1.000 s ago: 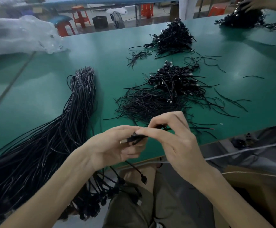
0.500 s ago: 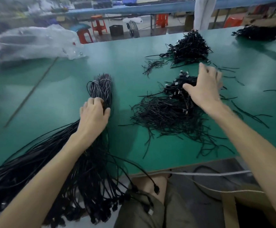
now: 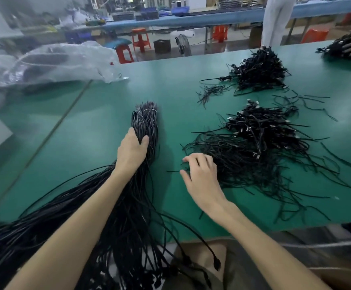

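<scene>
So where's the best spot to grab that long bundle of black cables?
Grip the cable bundle near its looped far end, just below the tie, where strands are packed tight. Come from above and the left, as the left hand does; nearer the person they fan out loosely.

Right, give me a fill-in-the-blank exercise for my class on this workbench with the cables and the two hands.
1. The left hand grips the long bundle of black cables on the ____ table.
2. The right hand touches the loose pile of short black wires, lying to the ____ of that bundle.
3. The crumpled clear plastic bag lies on the table's far ____ side.
Missing words: green; right; left.
</scene>
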The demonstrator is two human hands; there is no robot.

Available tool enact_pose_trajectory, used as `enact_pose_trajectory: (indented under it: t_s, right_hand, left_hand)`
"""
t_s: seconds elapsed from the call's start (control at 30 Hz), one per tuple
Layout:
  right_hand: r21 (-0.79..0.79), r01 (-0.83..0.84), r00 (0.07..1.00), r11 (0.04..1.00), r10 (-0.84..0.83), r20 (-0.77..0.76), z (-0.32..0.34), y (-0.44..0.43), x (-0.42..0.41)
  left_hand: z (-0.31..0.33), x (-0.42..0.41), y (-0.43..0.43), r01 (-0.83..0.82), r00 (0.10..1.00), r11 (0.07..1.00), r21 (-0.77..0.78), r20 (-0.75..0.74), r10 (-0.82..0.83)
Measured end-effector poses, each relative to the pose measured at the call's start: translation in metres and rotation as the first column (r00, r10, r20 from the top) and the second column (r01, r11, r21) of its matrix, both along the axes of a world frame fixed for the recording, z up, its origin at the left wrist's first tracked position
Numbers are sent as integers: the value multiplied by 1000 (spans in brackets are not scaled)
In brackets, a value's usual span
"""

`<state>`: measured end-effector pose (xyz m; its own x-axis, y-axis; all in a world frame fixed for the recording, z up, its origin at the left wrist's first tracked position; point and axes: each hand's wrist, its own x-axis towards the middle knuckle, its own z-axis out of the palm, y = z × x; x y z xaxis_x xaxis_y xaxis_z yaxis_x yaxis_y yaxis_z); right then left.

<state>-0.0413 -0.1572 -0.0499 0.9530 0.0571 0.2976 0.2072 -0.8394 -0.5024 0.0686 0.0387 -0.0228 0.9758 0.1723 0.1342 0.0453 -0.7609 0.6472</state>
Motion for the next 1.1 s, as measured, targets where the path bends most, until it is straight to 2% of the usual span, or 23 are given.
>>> enact_pose_trajectory:
  t_s: [0.1,0.27,0.4,0.53,0.7,0.77,1.1]
  right_hand:
    - [-72,19,995,997,-12,99,-4,3,-2]
    - [-100,38,995,994,-29,96,-8,1,-1]
    - [-126,43,994,991,-29,106,-10,3,0]
    - [-171,36,994,985,-17,110,-13,4,0]
    - [-243,19,993,970,10,120,-13,8,0]
    - [-263,9,993,965,22,114,-13,8,0]
    - [-234,-3,996,972,23,81,-10,9,0]
  left_hand:
    - [-1,2,9,3,998,980,-197,63,9]
    - [-2,1,12,2,984,933,-360,168,62]
    - [-3,0,13,24,978,909,-415,197,64]
    - [-7,-1,8,17,971,944,-331,231,64]
    - [-12,3,7,-18,996,993,-117,80,28]
    - [-14,4,7,-26,996,997,-69,83,32]
    - [-14,0,12,-15,993,974,-226,114,41]
